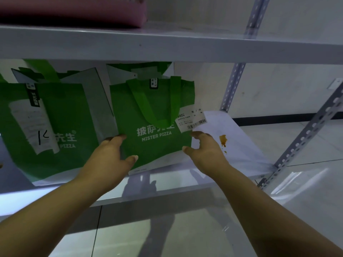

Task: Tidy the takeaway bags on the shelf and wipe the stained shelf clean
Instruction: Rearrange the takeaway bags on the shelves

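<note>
Two green "Mister Pizza" takeaway bags stand on the white shelf (243,151). The right bag (154,112) has a white barcode label (192,120) hanging at its right edge. My left hand (109,160) grips this bag's lower left side, fingers along the edge and thumb on the front. At the lower right corner my right hand (206,154) holds the bag, thumb on the front and fingers curled behind, under the label. The left bag (74,112) carries a long white receipt (35,127). An orange stain (222,140) with small drips lies on the shelf just right of my right hand.
An upper shelf board (167,47) runs close above the bags, with a pink item (74,13) on it. Perforated metal uprights (306,130) stand at the right end. The bags' bottoms overhang the shelf's front edge. Tiled floor shows below.
</note>
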Demonstrator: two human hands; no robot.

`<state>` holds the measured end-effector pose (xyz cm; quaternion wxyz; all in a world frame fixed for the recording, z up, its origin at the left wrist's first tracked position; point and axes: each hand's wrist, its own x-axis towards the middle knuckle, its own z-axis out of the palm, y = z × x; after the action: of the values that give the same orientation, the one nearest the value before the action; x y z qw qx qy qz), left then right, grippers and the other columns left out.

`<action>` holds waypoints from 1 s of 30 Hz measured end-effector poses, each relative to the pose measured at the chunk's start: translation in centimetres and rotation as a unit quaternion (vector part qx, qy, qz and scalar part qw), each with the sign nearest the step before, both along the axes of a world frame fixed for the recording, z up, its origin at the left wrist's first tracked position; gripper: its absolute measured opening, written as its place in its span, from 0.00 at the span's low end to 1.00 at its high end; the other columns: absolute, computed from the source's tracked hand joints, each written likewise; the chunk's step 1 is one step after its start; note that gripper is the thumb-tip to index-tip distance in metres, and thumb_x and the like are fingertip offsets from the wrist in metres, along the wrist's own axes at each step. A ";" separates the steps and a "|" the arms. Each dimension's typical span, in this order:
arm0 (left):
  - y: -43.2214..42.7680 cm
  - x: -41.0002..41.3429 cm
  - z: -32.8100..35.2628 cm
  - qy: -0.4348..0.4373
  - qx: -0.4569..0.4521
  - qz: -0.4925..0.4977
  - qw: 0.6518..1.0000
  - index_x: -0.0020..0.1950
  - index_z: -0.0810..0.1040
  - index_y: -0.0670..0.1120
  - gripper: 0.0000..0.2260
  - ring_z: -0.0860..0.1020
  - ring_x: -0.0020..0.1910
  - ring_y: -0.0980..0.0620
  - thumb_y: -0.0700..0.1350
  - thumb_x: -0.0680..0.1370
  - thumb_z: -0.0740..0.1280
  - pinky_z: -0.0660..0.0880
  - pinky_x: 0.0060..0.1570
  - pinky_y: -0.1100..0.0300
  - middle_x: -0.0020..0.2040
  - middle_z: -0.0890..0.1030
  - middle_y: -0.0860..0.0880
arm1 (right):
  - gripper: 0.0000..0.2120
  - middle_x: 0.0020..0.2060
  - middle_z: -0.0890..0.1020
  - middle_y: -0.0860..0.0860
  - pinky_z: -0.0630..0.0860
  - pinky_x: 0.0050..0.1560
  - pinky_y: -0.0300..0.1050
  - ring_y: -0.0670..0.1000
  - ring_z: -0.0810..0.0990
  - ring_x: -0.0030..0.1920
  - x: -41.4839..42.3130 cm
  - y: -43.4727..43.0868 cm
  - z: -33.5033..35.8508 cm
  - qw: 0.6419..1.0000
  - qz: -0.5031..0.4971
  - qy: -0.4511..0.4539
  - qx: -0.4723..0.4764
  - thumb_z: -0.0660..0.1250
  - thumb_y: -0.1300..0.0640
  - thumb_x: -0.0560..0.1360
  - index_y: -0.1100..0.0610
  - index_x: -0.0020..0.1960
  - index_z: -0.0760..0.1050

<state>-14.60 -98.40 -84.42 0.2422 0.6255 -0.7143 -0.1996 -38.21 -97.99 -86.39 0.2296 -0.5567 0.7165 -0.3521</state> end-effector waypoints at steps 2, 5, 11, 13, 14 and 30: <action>0.4 0.1 0.2 0.006 -0.001 0.005 1.000 0.71 0.65 0.50 0.28 0.75 0.59 0.45 0.50 0.73 0.69 0.72 0.57 0.53 0.66 0.71 0.44 | 0.22 0.62 0.73 0.51 0.66 0.54 0.41 0.52 0.72 0.60 0.0 0.6 0.4 1.000 -0.011 0.005 -0.006 0.69 0.52 0.74 0.53 0.66 0.69; 1.3 0.6 0.7 0.018 0.003 -0.002 1.000 0.67 0.68 0.50 0.24 0.77 0.53 0.47 0.50 0.73 0.70 0.74 0.53 0.54 0.60 0.76 0.47 | 0.17 0.58 0.76 0.50 0.63 0.50 0.39 0.48 0.73 0.53 0.0 1.9 1.4 0.999 -0.003 0.049 -0.002 0.68 0.51 0.74 0.54 0.61 0.72; 2.6 1.7 3.2 -0.023 0.006 -0.057 0.998 0.60 0.74 0.51 0.16 0.77 0.47 0.53 0.53 0.74 0.68 0.73 0.46 0.57 0.49 0.77 0.54 | 0.13 0.51 0.80 0.47 0.75 0.50 0.45 0.48 0.77 0.49 0.7 4.8 4.9 0.986 0.042 0.163 0.005 0.65 0.48 0.75 0.52 0.57 0.75; 3.0 1.9 4.5 -0.032 0.001 -0.076 0.997 0.59 0.75 0.52 0.15 0.77 0.46 0.54 0.54 0.74 0.67 0.73 0.46 0.58 0.48 0.78 0.55 | 0.13 0.50 0.80 0.47 0.77 0.51 0.47 0.48 0.77 0.48 1.0 5.9 6.4 0.978 0.048 0.204 -0.002 0.64 0.47 0.76 0.51 0.57 0.75; 3.1 1.9 5.2 -0.038 -0.005 -0.086 0.996 0.58 0.75 0.52 0.15 0.77 0.46 0.55 0.55 0.74 0.67 0.73 0.46 0.58 0.48 0.78 0.55 | 0.13 0.50 0.80 0.47 0.77 0.50 0.48 0.48 0.77 0.47 1.1 6.4 7.3 0.975 0.050 0.218 -0.008 0.64 0.47 0.76 0.51 0.57 0.75; 5.8 -0.5 27.0 -0.045 -0.051 -0.245 0.967 0.50 0.78 0.56 0.10 0.77 0.44 0.58 0.57 0.73 0.66 0.78 0.46 0.53 0.46 0.80 0.58 | 0.13 0.46 0.81 0.45 0.79 0.48 0.49 0.47 0.79 0.45 2.1 12.1 28.4 0.965 0.012 0.260 -0.038 0.63 0.46 0.76 0.51 0.56 0.76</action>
<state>-15.11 -92.63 -57.40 0.1850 0.4267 -0.8651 -0.1881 -36.12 -85.89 -57.98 0.0190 -0.6462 0.7307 -0.2194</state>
